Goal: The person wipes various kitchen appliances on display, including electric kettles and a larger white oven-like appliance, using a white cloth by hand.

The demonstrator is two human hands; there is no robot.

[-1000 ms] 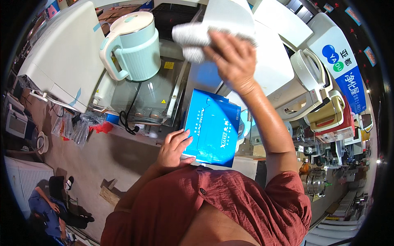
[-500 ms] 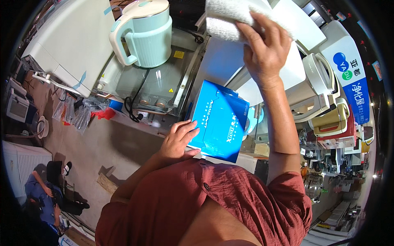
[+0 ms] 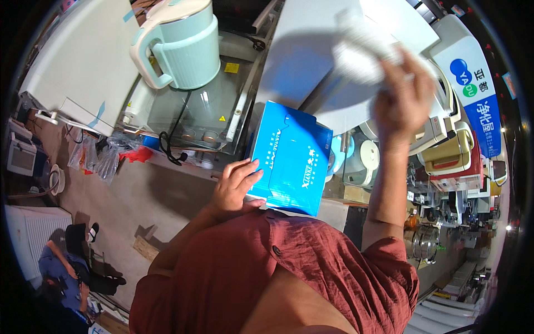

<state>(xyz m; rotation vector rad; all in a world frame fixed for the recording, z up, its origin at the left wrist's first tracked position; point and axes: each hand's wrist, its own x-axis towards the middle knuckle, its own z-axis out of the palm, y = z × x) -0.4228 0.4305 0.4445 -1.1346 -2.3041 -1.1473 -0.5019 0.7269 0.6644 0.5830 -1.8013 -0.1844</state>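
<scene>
My left hand [image 3: 236, 186] grips the near left edge of a blue cardboard box [image 3: 295, 158], its fingers lying on the top face and its thumb at the near side. The box rests against my body at the front of the counter. Farther out and to the right, my right hand [image 3: 403, 97] is blurred by motion. It holds a bunched white towel [image 3: 364, 50] over a white, smooth-topped appliance [image 3: 303, 53] behind the box. Towel and hand cover part of that top.
A pale green electric kettle [image 3: 189, 50] stands on a glass-topped unit [image 3: 206, 114] at the left, beside a large white appliance [image 3: 78, 61]. Right of my arm are a cream-coloured jug [image 3: 445, 111] and a gold-coloured appliance [image 3: 453, 150]. A person [image 3: 64, 270] sits at the lower left.
My right hand has swept to the right and slightly nearer with the towel, uncovering more of the white top. My left hand stays on the box. The whole view has shifted a little.
</scene>
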